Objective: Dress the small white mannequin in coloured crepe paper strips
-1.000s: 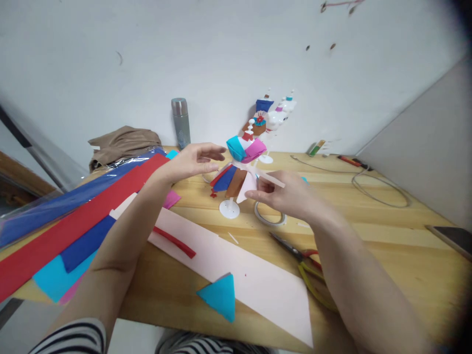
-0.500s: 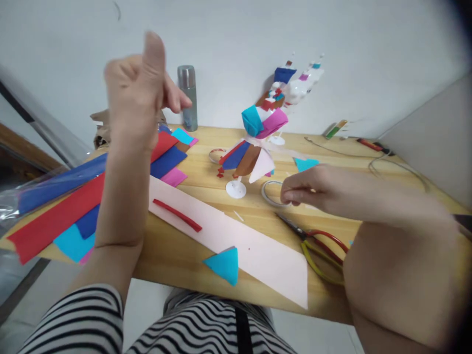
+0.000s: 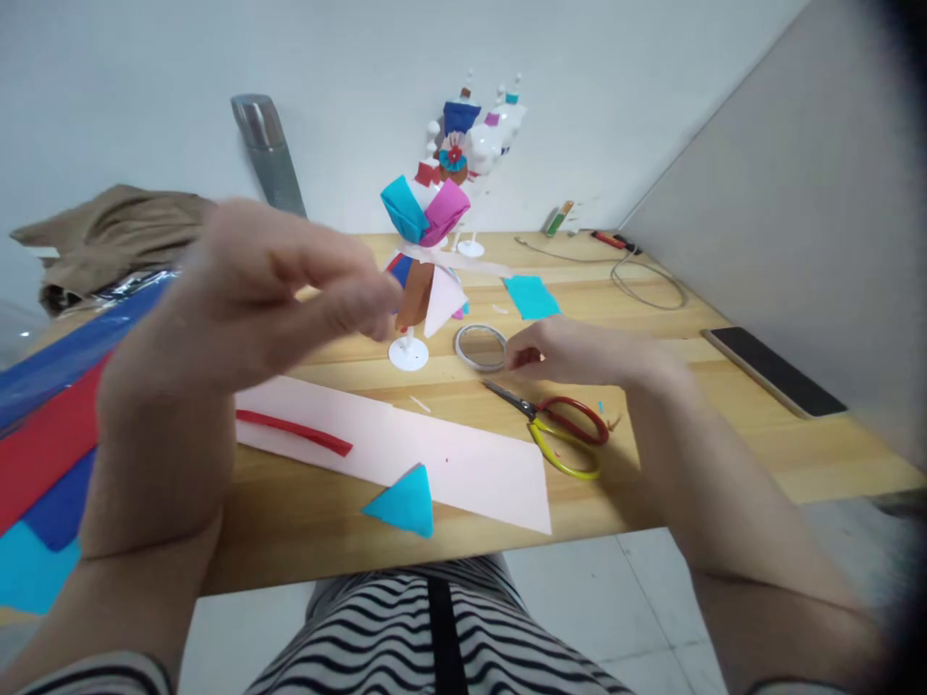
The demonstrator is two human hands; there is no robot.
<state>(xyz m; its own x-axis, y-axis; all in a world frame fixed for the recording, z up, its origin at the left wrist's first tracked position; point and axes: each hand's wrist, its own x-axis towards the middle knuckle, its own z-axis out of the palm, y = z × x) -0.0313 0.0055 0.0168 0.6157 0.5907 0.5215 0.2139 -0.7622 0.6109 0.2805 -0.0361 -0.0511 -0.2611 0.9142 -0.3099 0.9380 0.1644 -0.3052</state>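
My left hand (image 3: 267,299) is raised in front of a doll-like figure, blurred, with thumb and fingers brought together. Whatever it might hold does not show. Curled fingers close my right hand (image 3: 557,349) low over the table, beside a roll of tape (image 3: 480,347); contact with the roll is unclear. The figure wears folded cyan and magenta paper (image 3: 426,214) on top, a pale pink band (image 3: 456,259) and a skirt of coloured paper panels (image 3: 418,294), on a round white base (image 3: 408,353). Scissors (image 3: 557,430) with red and yellow handles lie in front of my right hand.
A pink paper strip (image 3: 499,478) carries a red strip (image 3: 296,431) and a cyan triangle (image 3: 406,504). A cyan square (image 3: 532,296), cable (image 3: 652,285) and phone (image 3: 774,370) lie rightward. Behind stand more figures (image 3: 482,145) and a flask (image 3: 267,154). Red paper (image 3: 50,439) lies left.
My left hand has come down from its raised pose, its pointing fingers now drawn in. The view has turned right, bringing the phone into sight. My right hand stays near the tape roll.
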